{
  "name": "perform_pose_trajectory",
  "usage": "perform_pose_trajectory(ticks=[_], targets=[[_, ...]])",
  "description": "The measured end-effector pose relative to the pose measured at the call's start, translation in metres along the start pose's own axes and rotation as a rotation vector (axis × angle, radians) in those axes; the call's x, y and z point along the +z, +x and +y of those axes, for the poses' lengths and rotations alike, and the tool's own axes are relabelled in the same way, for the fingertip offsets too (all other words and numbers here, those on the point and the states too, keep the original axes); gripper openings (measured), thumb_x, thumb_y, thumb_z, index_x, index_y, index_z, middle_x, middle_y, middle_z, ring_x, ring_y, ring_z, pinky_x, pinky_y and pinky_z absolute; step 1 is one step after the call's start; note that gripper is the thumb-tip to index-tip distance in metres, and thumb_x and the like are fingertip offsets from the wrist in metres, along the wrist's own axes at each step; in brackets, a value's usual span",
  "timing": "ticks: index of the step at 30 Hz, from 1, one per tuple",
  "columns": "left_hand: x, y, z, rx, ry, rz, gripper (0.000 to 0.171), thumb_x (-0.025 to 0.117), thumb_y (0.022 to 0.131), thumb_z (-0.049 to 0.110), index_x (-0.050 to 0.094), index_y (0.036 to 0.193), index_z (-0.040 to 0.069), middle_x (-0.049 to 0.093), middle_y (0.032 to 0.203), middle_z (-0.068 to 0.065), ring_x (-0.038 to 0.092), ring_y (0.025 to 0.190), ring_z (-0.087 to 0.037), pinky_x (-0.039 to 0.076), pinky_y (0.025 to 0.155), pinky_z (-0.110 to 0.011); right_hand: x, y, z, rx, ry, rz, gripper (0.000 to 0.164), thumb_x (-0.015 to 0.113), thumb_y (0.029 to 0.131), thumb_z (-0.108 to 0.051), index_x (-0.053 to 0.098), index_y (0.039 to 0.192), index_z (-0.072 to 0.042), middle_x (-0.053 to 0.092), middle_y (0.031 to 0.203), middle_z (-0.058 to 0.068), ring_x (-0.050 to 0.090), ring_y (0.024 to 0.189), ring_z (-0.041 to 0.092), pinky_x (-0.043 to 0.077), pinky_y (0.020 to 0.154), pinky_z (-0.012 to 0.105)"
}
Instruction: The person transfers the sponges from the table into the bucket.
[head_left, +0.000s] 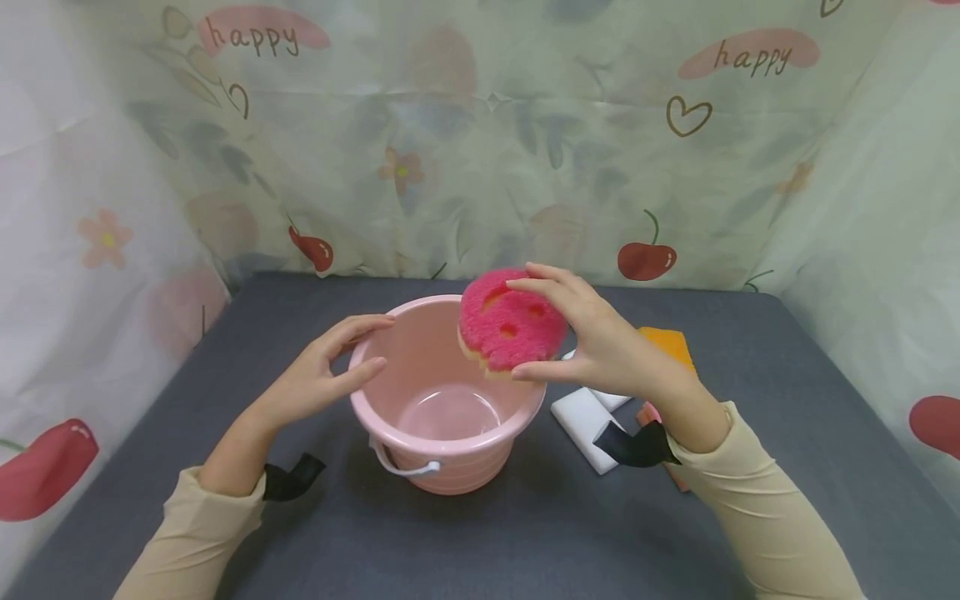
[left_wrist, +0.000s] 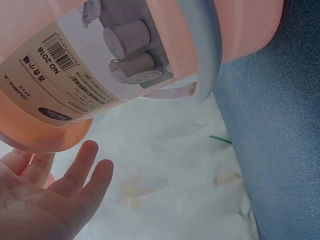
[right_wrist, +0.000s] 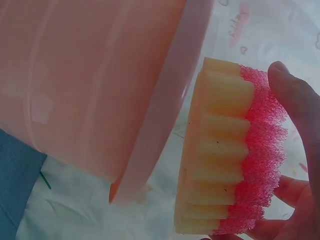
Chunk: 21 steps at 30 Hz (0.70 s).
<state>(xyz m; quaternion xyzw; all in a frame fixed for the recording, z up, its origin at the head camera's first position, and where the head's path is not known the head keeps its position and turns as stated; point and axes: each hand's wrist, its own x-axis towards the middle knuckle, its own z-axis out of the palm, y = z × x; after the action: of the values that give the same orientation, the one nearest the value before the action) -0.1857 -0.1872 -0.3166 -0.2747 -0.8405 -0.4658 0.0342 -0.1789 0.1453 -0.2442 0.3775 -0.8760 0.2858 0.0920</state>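
Observation:
A round, scallop-edged sponge [head_left: 517, 333], pink scouring fibre on one face and cream foam on the other, is held by my right hand [head_left: 592, 333] above the right rim of a pink bucket [head_left: 450, 467]. In the right wrist view the sponge [right_wrist: 215, 150] is beside the bucket's outer wall, with the thumb on its pink side. My left hand [head_left: 322, 371] is at the bucket's left rim, fingers fairly straight and thumb spread apart. In the left wrist view the left hand's fingers [left_wrist: 75, 175] are close to the rim; whether they touch it I cannot tell.
White sponge blocks [head_left: 588, 425] lie right of the bucket, partly under my right arm. An orange piece [head_left: 670, 346] is behind that arm. The bucket's pale handle [head_left: 405, 468] hangs at the front. Patterned cloth [head_left: 480, 167] encloses the dark tabletop [head_left: 480, 550].

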Motion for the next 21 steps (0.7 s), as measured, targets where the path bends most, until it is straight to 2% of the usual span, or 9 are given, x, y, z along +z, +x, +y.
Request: perform_pose_trajectory(ticks=[8, 21], targets=[[0.000, 0.000, 0.000, 0.002, -0.002, 0.005, 0.043, 0.061, 0.089, 0.013, 0.050, 0.130, 0.011, 0.050, 0.134, -0.006, 0.045, 0.120, -0.003, 0.034, 0.097, -0.008, 0.007, 0.006, -0.003, -0.016, 0.027, -0.042, 0.078, 0.081, 0.070, -0.028, 0.044, 0.136, -0.013, 0.035, 0.147, 0.008, 0.032, 0.134, 0.023, 0.051, 0.090, 0.041], [0.000, 0.001, 0.001, -0.012, 0.010, 0.001, 0.045, 0.063, 0.088, 0.015, 0.050, 0.131, 0.012, 0.048, 0.135, -0.002, 0.043, 0.121, -0.001, 0.034, 0.098, -0.010, 0.022, 0.009, -0.003, 0.013, 0.103, -0.111, 0.077, 0.081, 0.069, -0.032, 0.045, 0.136, -0.018, 0.033, 0.148, 0.005, 0.030, 0.135, 0.022, 0.052, 0.089, 0.038]])
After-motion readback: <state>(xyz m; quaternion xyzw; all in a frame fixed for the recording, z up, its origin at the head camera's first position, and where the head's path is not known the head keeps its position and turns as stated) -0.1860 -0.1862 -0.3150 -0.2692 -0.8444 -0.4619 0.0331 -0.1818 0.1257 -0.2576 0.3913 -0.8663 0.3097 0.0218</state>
